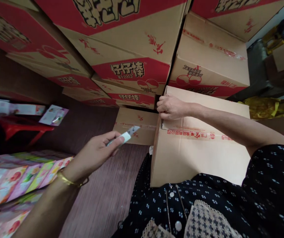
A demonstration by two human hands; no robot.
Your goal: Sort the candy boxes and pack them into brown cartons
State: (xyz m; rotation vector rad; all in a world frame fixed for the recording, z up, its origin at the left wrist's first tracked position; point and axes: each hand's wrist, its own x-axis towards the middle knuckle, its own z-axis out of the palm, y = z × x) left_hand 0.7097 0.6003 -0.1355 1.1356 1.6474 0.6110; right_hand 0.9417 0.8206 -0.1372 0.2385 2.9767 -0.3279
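Note:
My left hand (107,145) is closed around a utility knife (125,136) with a pale handle. Its blade points up and to the right, apart from the boxes. In front of my body stands a cardboard box (198,158), with red-printed tape (193,134) across its top. My right hand (171,106) lies at this box's upper left corner, with its fingers curled over the edge near the tape's end. The fingertips are partly hidden there.
Stacked red and tan cartons (132,71) rise ahead, and another taped carton (213,49) stands behind the box. A flat carton (138,124) sits low on the dark floor (99,191). Colourful packets (20,178) and a red stool (25,127) are at the left.

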